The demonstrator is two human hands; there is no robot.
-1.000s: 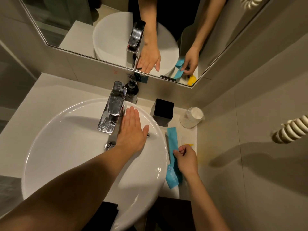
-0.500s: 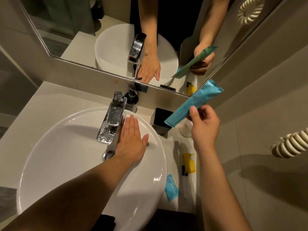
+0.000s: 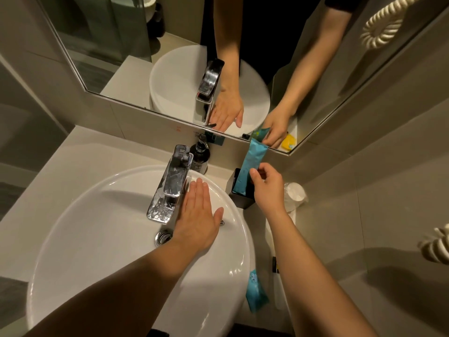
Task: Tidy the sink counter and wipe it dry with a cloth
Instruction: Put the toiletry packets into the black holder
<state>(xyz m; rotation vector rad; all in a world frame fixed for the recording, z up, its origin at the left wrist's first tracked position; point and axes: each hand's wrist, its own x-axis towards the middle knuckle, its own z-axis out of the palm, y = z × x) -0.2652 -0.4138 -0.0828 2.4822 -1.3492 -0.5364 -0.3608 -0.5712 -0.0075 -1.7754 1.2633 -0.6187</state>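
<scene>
My right hand pinches a long blue packet that stands upright, its lower end inside the square black holder at the back of the counter. My left hand lies flat, fingers together, on the far inner rim of the white round basin, just right of the chrome faucet. A second, shorter blue packet lies on the narrow counter strip to the right of the basin. No cloth is visible.
A dark pump bottle stands behind the faucet. A wrapped white cup lies by the right wall. A small dark item peeks out beside my right forearm. The mirror rises behind; a coiled cord hangs right.
My right hand lifted the long blue packet off the counter, swung it up and back, then lowered it upright into the black holder. The left hand stayed on the basin.
</scene>
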